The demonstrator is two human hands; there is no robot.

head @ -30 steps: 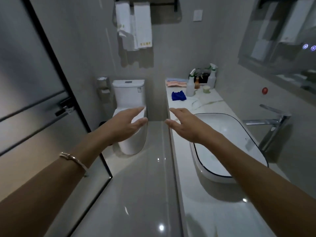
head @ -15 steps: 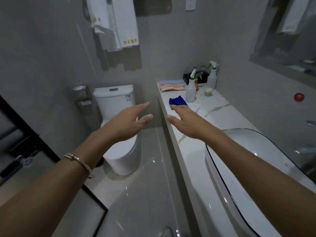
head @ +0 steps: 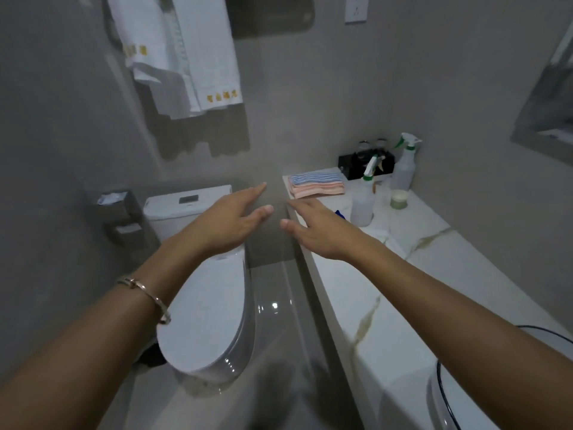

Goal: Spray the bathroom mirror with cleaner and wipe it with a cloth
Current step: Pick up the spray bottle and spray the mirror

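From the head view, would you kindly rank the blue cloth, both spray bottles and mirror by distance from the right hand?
1. Blue cloth, beside the right hand.
2. Nearer spray bottle, mid-counter.
3. Farther spray bottle, behind it.
4. Mirror, upper right.

Bathroom, grey-walled. White toilet (head: 204, 305) against the back wall, white towels (head: 198, 57) hanging above it, marble-veined vanity counter (head: 434, 274) beside it carrying folded striped cloths (head: 316, 187), a spray bottle (head: 362, 201) and a black-rimmed basin (head: 440, 389); corner of a mirror (head: 545, 113) on the right wall.

Grey walls (head: 310, 103), toilet (head: 210, 305), seemingly marble counter (head: 350, 293)
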